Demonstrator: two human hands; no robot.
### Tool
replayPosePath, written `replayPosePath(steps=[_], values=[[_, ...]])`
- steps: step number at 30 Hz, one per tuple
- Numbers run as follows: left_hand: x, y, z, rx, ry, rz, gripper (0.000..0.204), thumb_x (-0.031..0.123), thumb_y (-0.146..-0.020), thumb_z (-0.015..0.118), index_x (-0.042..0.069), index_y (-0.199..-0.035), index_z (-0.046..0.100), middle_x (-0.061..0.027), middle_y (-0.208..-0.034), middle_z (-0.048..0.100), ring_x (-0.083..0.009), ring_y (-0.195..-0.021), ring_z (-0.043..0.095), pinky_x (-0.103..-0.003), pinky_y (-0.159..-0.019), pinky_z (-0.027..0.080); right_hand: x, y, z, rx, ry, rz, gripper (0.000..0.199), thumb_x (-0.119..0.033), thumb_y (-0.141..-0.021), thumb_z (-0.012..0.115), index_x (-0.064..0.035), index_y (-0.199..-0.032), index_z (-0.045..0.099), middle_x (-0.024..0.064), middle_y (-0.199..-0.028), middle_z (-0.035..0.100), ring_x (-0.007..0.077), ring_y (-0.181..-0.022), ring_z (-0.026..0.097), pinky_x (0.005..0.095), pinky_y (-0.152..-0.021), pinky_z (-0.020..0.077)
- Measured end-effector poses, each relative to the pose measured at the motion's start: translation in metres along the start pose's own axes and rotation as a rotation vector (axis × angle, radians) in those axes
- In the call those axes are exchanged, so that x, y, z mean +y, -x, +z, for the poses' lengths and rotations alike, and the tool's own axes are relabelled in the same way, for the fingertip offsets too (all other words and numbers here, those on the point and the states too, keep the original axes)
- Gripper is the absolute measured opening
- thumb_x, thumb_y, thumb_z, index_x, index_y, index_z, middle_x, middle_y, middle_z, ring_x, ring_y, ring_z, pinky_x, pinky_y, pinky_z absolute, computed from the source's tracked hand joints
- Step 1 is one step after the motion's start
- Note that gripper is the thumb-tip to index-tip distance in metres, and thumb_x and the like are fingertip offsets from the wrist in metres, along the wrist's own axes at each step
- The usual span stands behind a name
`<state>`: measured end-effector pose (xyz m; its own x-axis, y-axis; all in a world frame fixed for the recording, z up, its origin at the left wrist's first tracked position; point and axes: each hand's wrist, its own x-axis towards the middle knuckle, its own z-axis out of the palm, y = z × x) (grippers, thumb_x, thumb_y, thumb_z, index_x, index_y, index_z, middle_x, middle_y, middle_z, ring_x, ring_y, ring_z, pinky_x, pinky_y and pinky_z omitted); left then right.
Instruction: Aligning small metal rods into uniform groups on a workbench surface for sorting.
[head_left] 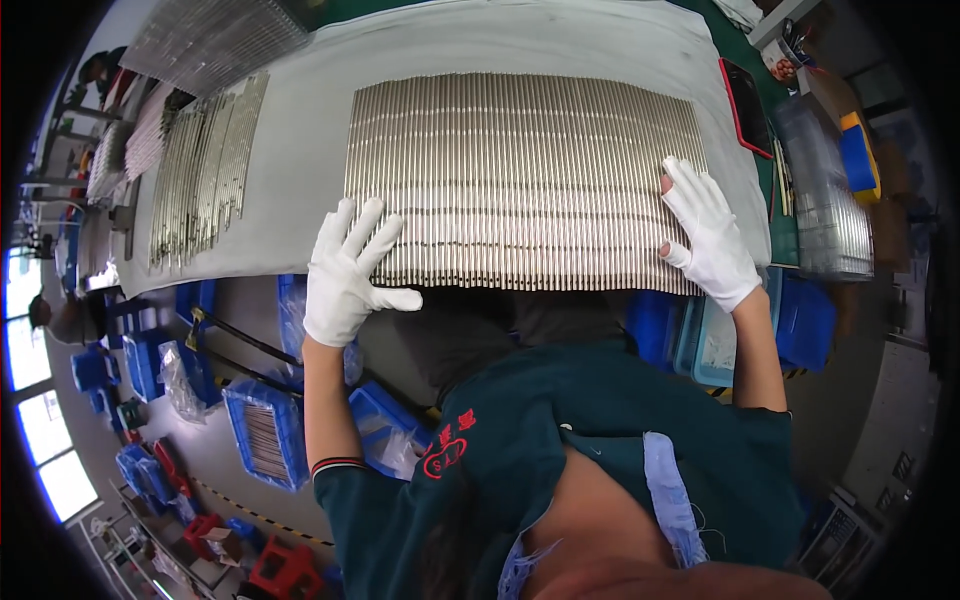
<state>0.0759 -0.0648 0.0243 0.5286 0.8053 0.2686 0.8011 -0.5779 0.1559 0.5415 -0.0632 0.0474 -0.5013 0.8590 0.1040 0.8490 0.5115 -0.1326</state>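
Note:
A wide row of thin, shiny metal rods lies side by side on a pale cloth over the table. Its near ends line up close to the table's front edge. My left hand, in a white glove, rests with spread fingers at the row's left side, thumb along the near ends. At the right side, my right hand lies with its fingers stretched over the outermost rods. That glove leaves the thumb tip and a fingertip bare. Neither hand grips a rod.
Another, uneven batch of rods lies at the left, beside a clear plastic tray. Along the right stand a red-edged phone, clear boxes and a blue-and-yellow tape roll. Below the table are blue bins.

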Motion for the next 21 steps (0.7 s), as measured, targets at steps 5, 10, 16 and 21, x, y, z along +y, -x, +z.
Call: replayPosePath(steps=[5,10,16,21], values=[[-0.002,0.005,0.004,-0.015,-0.012,-0.009,0.088,0.072,-0.073,0.061,0.009,-0.134,0.062,-0.0145,-0.139,0.059,-0.0447,-0.129,0.049,-0.055,-0.107,0.042,0.007,-0.024,0.008,-0.024,0.022,-0.130,0.080,-0.065,-0.096,0.045,-0.0003,-0.144,0.048,0.0210,-0.157,0.040,0.0376,-0.147,0.036,0.0490,-0.122,0.0254],[0.009,0.003,0.003,-0.028,-0.080,-0.055,0.087,0.071,-0.076,0.064,0.011,-0.140,0.059,-0.0162,-0.144,0.055,-0.0473,-0.132,0.047,-0.056,-0.110,0.040,0.017,-0.050,0.011,-0.054,0.090,-0.208,0.066,-0.046,-0.094,0.060,-0.0029,-0.143,0.051,0.0195,-0.157,0.041,0.0355,-0.148,0.036,0.0479,-0.123,0.0251],[0.020,0.002,0.000,-0.048,-0.153,-0.089,0.088,0.071,-0.077,0.064,0.010,-0.140,0.057,-0.0189,-0.146,0.052,-0.0478,-0.133,0.046,-0.058,-0.106,0.042,0.040,-0.035,0.006,-0.056,0.066,-0.177,0.059,-0.041,-0.092,0.062,-0.0104,-0.143,0.055,0.0161,-0.159,0.039,0.0335,-0.149,0.033,0.0479,-0.124,0.0235],[0.027,-0.001,0.004,-0.013,-0.138,-0.071,0.087,0.072,-0.078,0.064,0.012,-0.140,0.057,-0.0194,-0.144,0.051,-0.0469,-0.131,0.045,-0.060,-0.108,0.037,0.059,-0.019,-0.005,-0.113,0.185,-0.112,0.070,-0.051,-0.097,0.053,-0.0072,-0.150,0.045,0.0189,-0.161,0.035,0.0357,-0.150,0.031,0.0495,-0.124,0.0228]])
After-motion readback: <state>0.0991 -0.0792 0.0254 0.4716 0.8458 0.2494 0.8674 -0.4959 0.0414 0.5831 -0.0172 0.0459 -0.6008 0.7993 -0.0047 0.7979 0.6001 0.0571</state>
